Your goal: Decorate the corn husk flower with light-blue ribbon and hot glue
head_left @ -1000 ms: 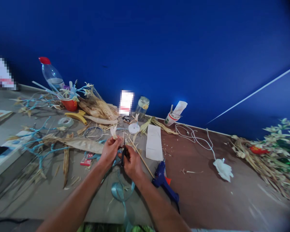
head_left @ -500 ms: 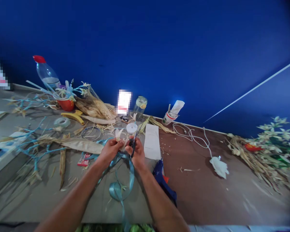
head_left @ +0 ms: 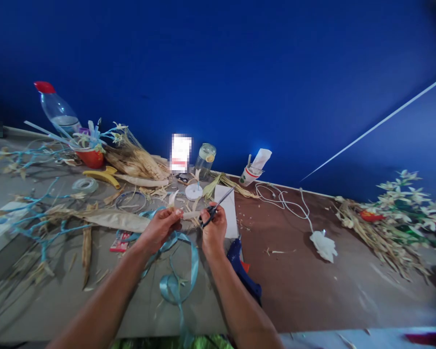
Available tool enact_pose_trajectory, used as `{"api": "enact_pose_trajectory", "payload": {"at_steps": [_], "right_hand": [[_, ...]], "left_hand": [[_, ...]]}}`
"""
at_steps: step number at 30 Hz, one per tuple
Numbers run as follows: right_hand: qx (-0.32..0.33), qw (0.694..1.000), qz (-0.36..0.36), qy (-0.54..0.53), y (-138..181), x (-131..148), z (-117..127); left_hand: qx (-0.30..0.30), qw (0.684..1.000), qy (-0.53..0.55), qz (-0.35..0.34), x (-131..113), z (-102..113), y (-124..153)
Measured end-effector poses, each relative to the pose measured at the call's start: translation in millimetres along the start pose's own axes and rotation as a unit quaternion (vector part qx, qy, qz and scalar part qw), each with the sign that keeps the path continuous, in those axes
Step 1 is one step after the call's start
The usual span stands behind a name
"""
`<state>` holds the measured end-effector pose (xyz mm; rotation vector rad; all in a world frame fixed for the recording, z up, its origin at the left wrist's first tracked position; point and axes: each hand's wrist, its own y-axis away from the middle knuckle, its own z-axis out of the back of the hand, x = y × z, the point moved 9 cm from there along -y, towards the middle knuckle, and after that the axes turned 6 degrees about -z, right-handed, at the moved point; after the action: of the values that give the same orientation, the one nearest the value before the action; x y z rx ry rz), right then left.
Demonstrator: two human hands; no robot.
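Observation:
My left hand [head_left: 159, 227] pinches a small pale corn-husk flower [head_left: 174, 199] above the table, with light blue ribbon [head_left: 178, 276] trailing down from under it in loops. Just to its right, my right hand [head_left: 214, 229] is closed round the black handles of a pair of scissors [head_left: 215, 207]. Their blades point up and to the right, away from the husk flower. The two hands are a short gap apart.
A blue glue gun [head_left: 244, 274] lies right of my right forearm, beside a white paper sheet [head_left: 228, 209]. Dried husks, blue-wrapped branches [head_left: 39, 223], a tape roll [head_left: 83, 184], a red cup [head_left: 90, 156], a bottle [head_left: 56, 109] and a jar [head_left: 205, 159] crowd the left. A white cable [head_left: 290, 206] and husk flowers [head_left: 399, 218] lie right.
The scissors' blades were upright between my hands; my right hand has drawn them off to the right and tilted them outward. The hands have separated and the ribbon loop hangs lower.

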<state>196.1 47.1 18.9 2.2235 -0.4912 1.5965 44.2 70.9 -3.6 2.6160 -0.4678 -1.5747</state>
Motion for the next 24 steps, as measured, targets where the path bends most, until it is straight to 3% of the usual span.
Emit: {"api": "enact_pose_trajectory", "payload": {"at_steps": [6,12,18,24], "right_hand": [[-0.067,0.993,0.073,0.056,5,10,9],[-0.022,0.989,0.104,0.102,19,8,-7],[0.038,0.988,0.098,0.116,25,-2,-21],[0.005,0.991,0.088,0.102,23,2,-16]], "left_hand": [[-0.016,0.998,0.053,0.029,15,-9,1],[-0.074,0.991,0.111,0.013,14,2,0],[-0.091,0.984,0.150,-0.018,0,4,1],[-0.075,0.984,0.159,-0.016,7,-3,3]]}}
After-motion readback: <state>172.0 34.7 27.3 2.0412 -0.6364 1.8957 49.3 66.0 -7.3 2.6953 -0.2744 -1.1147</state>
